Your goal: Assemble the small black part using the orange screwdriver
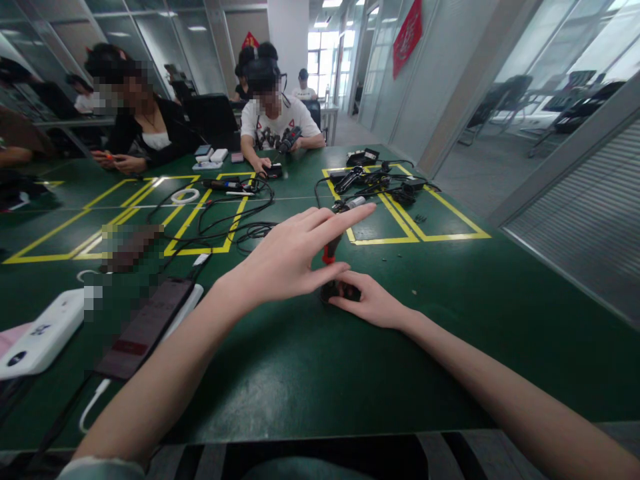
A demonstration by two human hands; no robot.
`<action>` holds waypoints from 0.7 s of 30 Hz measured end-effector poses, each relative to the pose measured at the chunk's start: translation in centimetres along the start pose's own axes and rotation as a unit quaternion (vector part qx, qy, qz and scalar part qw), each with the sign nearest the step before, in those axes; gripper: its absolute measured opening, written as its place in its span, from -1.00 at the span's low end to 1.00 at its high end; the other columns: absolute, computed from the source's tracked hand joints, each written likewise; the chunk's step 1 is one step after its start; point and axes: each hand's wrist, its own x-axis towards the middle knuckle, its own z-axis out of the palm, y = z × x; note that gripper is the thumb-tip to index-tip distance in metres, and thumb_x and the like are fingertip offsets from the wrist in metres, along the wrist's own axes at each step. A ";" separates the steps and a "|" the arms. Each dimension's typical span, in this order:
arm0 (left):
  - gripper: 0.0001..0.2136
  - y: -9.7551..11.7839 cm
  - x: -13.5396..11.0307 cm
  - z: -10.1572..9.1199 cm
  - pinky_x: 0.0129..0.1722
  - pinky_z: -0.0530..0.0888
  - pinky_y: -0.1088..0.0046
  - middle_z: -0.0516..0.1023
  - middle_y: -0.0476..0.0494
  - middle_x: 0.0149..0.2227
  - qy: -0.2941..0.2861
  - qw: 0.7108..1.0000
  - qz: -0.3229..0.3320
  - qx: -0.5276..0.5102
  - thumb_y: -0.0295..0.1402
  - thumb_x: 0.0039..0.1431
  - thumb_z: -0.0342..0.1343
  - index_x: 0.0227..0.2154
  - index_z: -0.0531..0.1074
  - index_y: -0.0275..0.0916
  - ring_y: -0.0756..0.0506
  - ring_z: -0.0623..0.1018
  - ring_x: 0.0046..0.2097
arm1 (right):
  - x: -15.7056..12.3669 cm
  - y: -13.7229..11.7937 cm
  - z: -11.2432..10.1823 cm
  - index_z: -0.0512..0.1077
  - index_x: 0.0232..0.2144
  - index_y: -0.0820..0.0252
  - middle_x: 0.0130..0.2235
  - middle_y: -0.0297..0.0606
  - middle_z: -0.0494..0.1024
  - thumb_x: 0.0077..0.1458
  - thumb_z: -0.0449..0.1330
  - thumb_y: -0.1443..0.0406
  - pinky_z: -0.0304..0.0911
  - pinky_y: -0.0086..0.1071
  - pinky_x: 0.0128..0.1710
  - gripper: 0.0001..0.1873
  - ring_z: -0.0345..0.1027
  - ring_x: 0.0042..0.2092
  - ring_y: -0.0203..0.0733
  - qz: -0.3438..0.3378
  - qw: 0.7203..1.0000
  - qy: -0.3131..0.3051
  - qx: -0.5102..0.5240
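My left hand [293, 257] hovers over the table with its index finger stretched out and its thumb apart below. Behind it, an upright tool [329, 255] with a red and dark body shows between finger and thumb; whether the hand touches it I cannot tell. The tool's lower end meets a small dark part [327, 293] on the table. My right hand [373, 301] is closed around that part, thumb in front and fingers behind. The exact kind of the part is hidden by my fingers.
On the left lie a phone [145, 327], a white power bank [47, 330] and cables. Yellow tape rectangles [455, 236] mark the green table. Black cabled devices [353, 180] lie beyond my hands, with small screws [420, 218] nearby. Across sits a co-worker [300, 117] holding a power drill [289, 140].
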 end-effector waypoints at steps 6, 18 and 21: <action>-0.41 0.1 0.0 0.0 -0.09 0.48 0.43 0.47 -0.18 -0.01 -0.009 0.999 -0.001 -0.034 -0.50 0.32 0.02 0.39 0.14 -0.15 -0.06 0.51 -0.13 | -0.1 -0.1 -0.1 0.49 -0.13 0.17 -0.24 -0.25 0.57 0.21 0.26 0.24 0.34 -0.31 -0.26 -0.81 0.39 -0.30 -0.19 0.009 1.000 -0.003 0.004; -0.36 0.2 0.0 0.1 -0.15 0.48 0.45 0.48 -0.17 0.01 -0.015 1.000 -0.011 -0.008 -0.49 0.31 0.02 0.43 0.08 -0.12 -0.04 0.50 -0.19 | 0.0 -0.3 -0.1 0.48 -0.15 0.16 -0.26 -0.25 0.55 0.21 0.25 0.24 0.32 -0.30 -0.27 -0.82 0.36 -0.30 -0.19 0.007 1.000 -0.003 0.014; -0.37 0.1 0.1 0.1 -0.08 0.48 0.37 0.51 -0.18 -0.05 -0.005 1.000 -0.015 0.016 -0.41 0.33 0.06 0.43 0.08 -0.16 -0.10 0.50 -0.13 | 0.0 -0.3 -0.1 0.48 -0.13 0.17 -0.24 -0.24 0.56 0.21 0.25 0.24 0.32 -0.30 -0.26 -0.80 0.37 -0.30 -0.19 0.008 1.000 0.000 0.013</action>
